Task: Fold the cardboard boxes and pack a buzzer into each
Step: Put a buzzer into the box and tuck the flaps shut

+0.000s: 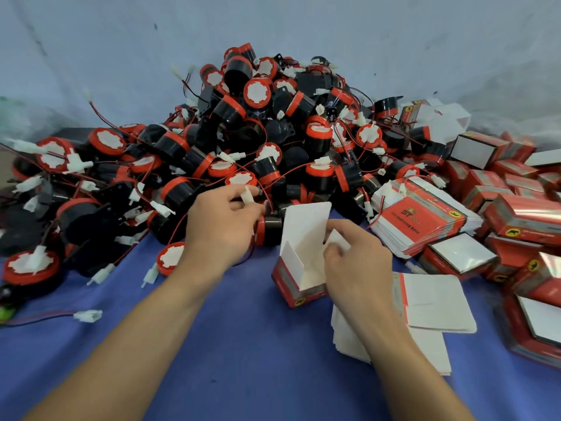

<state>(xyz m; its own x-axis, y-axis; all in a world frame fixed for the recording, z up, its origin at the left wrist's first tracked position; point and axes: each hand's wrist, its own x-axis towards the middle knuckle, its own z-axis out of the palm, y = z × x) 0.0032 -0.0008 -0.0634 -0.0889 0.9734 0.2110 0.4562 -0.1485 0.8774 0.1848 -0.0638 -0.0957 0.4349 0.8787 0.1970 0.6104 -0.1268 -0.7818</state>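
A red cardboard box (pixel 290 287) with white inner flaps stands open in the middle of the blue table. My right hand (pixel 355 256) grips its side flap, with the tall back flap upright behind. My left hand (pixel 221 220) pinches the white connector (pixel 246 196) of a black and red buzzer (pixel 270 230) that lies just left of the box's open top. The buzzer's red wire loops over my fingers.
A big heap of buzzers (pixel 243 132) with loose wires fills the back and left. A stack of flat red boxes (pixel 422 220) lies to the right, folded boxes (pixel 516 214) beyond it. Flat white blanks (pixel 437 302) lie under my right forearm. A stray connector (pixel 88 316) lies near left.
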